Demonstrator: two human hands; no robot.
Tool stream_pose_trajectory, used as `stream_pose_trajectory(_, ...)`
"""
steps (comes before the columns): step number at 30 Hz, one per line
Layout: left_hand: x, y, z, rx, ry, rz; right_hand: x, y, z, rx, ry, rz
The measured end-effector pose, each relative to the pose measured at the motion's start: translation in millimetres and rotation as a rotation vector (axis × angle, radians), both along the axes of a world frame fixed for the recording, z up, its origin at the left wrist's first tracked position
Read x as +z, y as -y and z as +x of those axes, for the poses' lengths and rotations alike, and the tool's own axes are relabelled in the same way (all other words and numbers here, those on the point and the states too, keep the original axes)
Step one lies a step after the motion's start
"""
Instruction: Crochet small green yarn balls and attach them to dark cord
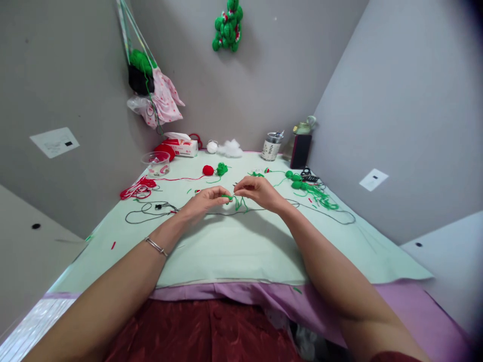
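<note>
Your table (234, 256) carries a pale green cover and fits into a corner between gray walls. A purple cloth (411, 306) shows beneath the cover at the near edge. A green knitted cluster (228, 27) hangs on the back wall (283, 75); a pink cloth bag (166, 98) hangs at the left. Along the far edge stand a tissue box (185, 148) and a can (271, 147).

The green yarn piece (227, 197) is located above the middle of the table, between your hands. Its long axis runs roughly left to right; its visible end points toward your right hand (257, 192). Loose green strands (241, 203) hang downward beside it. The grip of your left hand (207, 199) pinches the piece. Your right grip is pressed together at thumb and forefinger; what lies between these tips is too small to identify.
</note>
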State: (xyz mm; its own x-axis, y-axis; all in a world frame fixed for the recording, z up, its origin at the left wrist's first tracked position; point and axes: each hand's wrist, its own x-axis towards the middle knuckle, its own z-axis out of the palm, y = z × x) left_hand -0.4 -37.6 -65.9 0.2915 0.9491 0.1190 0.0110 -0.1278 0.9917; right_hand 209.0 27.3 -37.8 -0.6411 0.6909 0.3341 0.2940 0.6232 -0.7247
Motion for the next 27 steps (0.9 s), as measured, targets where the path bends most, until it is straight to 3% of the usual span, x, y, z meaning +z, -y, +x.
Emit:
stream_pose_trajectory(8, -4.8, -5, 1, 0.035, 0.190, -0.100, -0.8, 18, -11, 0.057, 0.007, 0.023)
stream_pose_trajectory(16, -0.9, 1, 4, 0.040, 0.101, -0.102, -5.2, 22, -13, -0.024, 0.169, 0.190)
stream_pose_trajectory(18, -2.6, 1, 5, 0.045, 0.088, -0.126, -6.5, 24, -16, -0.045, 0.178, 0.299)
stream_pose_trajectory(22, -4.4, -1, 7, 0.055, 0.112, -0.153, -12.4, 30, -26, -0.077, 0.122, 0.674)
stream_pose_trajectory(27, -7.9, -6, 4, 0.090, 0.106, -0.173, -18.0, 39, -33, -0.108, 0.061, 0.805)
